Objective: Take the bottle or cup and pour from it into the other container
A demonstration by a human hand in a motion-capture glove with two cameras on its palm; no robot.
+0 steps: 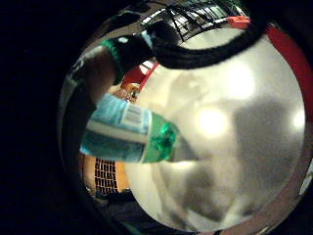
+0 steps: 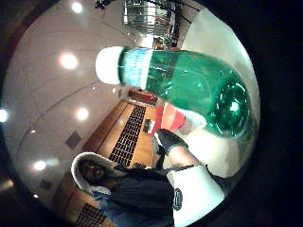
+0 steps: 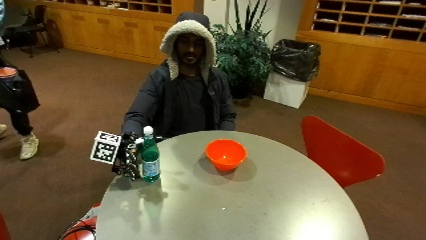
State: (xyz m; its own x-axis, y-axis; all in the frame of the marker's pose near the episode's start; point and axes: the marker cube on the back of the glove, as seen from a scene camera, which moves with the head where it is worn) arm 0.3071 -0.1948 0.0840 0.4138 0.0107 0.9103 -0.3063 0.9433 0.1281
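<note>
A green bottle (image 3: 150, 159) with a white cap and a blue label stands upright near the table's edge, in front of the seated person. My gloved right hand (image 3: 129, 161) is right beside it, on the side away from the bowl, level with its lower half. No finger shows wrapped round the bottle (image 2: 189, 85) in the thumb side palm view, where it looms close. The little finger side palm view shows the bottle (image 1: 129, 131) above the grey tabletop. An orange bowl (image 3: 225, 154) sits further in on the table, about a hand's width from the bottle, with nothing visible inside.
The round grey table (image 3: 266, 200) stretches out beyond the bowl. A red chair (image 3: 336, 152) stands at its far side. Something red (image 3: 85, 227) lies low by the table's near edge.
</note>
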